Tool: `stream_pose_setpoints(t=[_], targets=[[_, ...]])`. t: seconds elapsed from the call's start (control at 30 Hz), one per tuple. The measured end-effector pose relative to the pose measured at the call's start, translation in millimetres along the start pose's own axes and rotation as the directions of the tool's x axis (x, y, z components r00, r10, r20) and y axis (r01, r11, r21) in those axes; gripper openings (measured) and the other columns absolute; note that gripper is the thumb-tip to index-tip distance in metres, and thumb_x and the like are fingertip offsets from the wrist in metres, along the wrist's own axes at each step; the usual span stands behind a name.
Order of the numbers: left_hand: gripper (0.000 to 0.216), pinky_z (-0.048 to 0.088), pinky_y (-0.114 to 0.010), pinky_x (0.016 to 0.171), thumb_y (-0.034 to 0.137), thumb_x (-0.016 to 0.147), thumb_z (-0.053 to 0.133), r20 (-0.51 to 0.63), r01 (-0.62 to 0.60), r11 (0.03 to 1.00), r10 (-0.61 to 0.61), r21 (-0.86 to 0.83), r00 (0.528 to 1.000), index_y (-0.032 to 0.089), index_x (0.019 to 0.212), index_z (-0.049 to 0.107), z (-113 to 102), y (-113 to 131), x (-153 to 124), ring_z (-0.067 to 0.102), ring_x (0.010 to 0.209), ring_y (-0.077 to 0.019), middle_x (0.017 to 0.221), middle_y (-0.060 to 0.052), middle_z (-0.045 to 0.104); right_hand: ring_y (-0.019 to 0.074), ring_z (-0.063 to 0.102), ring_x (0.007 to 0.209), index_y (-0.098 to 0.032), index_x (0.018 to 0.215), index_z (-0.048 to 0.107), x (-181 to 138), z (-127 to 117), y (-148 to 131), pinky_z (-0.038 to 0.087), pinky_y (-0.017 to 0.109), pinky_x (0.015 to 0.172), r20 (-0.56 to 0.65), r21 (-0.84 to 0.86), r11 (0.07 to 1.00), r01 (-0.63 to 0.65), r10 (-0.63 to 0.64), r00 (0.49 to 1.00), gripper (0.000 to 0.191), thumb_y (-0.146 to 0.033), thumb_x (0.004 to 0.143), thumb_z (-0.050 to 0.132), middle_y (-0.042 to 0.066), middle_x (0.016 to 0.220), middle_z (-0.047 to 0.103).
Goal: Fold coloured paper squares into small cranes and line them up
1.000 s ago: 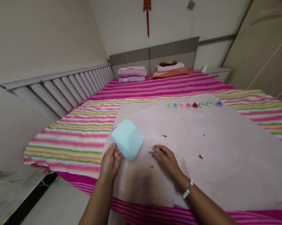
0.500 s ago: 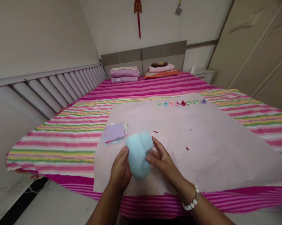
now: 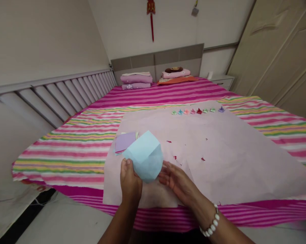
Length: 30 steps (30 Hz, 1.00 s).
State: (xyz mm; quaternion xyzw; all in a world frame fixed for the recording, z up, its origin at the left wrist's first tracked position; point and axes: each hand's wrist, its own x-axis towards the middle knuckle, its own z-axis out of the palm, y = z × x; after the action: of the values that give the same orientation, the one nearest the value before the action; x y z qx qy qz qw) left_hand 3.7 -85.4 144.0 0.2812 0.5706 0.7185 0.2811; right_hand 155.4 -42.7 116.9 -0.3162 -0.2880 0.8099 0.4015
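A light blue sheet of paper, creased and opened out, is held up above the pale covering sheet. My left hand pinches its lower left edge, with the thumb on the near face. At the right edge of the paper is my right hand, its fingers loosely apart and slightly blurred; whether the fingertips touch the paper I cannot tell. Just behind the blue paper, to the left, lies a stack of coloured paper squares with a purple one on top.
A row of small folded paper pieces in several colours stands along the far side of the pale sheet. Red paper scraps lie on it. Folded bedding is at the headboard, and a white rail runs along the left.
The blue paper has spread from a folded shape into a wider, flatter one. My right hand has come off its face to the right edge. A red scrap now shows beside it.
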Motion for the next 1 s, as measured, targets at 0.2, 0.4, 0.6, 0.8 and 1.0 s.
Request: stream_pose_setpoints(t=[0.2,0.4,0.6,0.8,1.0], targets=[[0.024,0.051,-0.031,0.078,0.043,0.082,0.060,0.203,0.079,0.982,-0.044,-0.172,0.978,0.021,0.091,0.056,12.2,-1.9,-12.6,0.064,0.088,-0.0198,0.089,-0.005,0.066,0.0021,0.030,0.034,-0.016,0.064,0.057,-3.2,3.8,-7.6,0.022,0.017,0.038,0.032,0.058,0.995,0.078,-0.080,0.996,0.032,-0.036,0.066,0.082,-0.010,0.041,0.043],[0.054,0.050,-0.026,0.078,0.033,0.068,0.077,0.140,0.024,1.000,-0.025,0.006,0.990,0.022,0.114,0.051,-12.0,-9.9,4.2,0.061,0.089,-0.0137,0.106,-0.004,0.058,0.0166,0.065,0.070,-0.018,0.087,0.071,-7.1,-6.9,-21.5,0.050,0.027,0.064,0.015,-0.215,0.914,0.345,-0.350,0.937,0.022,-0.037,0.075,0.075,0.004,0.074,0.073],[0.091,0.041,-0.016,0.047,0.021,0.067,0.075,0.330,-0.010,0.976,-0.065,0.220,0.942,0.026,0.146,0.028,-26.8,10.5,-0.6,0.049,0.046,-0.0057,0.065,0.008,0.056,0.0233,0.062,0.106,-0.026,0.087,0.073,-16.8,-15.9,-24.7,0.049,0.038,0.090,0.207,-0.447,0.642,0.623,-0.604,0.770,0.009,-0.023,0.079,0.070,0.006,0.110,0.069],[0.034,0.056,-0.025,0.072,0.012,0.066,0.069,0.526,-0.120,0.964,-0.024,0.238,0.850,0.022,0.098,0.074,-28.8,19.5,-3.0,0.070,0.088,-0.0202,0.098,-0.006,0.074,0.0243,0.060,0.107,-0.028,0.086,0.071,-23.2,-23.1,-24.6,0.052,0.037,0.082,0.339,-0.473,0.528,0.706,-0.631,0.698,0.014,-0.016,0.080,0.066,0.008,0.118,0.063],[0.035,0.055,-0.030,0.086,0.014,0.070,0.068,0.537,-0.219,0.938,0.042,0.270,0.842,0.026,0.103,0.073,-32.0,6.0,1.6,0.067,0.103,-0.0226,0.111,-0.004,0.072,0.0257,0.056,0.114,-0.028,0.090,0.070,-26.7,-28.5,-25.7,0.048,0.042,0.092,0.363,-0.536,0.422,0.731,-0.666,0.651,0.016,-0.015,0.083,0.063,0.008,0.126,0.059]])
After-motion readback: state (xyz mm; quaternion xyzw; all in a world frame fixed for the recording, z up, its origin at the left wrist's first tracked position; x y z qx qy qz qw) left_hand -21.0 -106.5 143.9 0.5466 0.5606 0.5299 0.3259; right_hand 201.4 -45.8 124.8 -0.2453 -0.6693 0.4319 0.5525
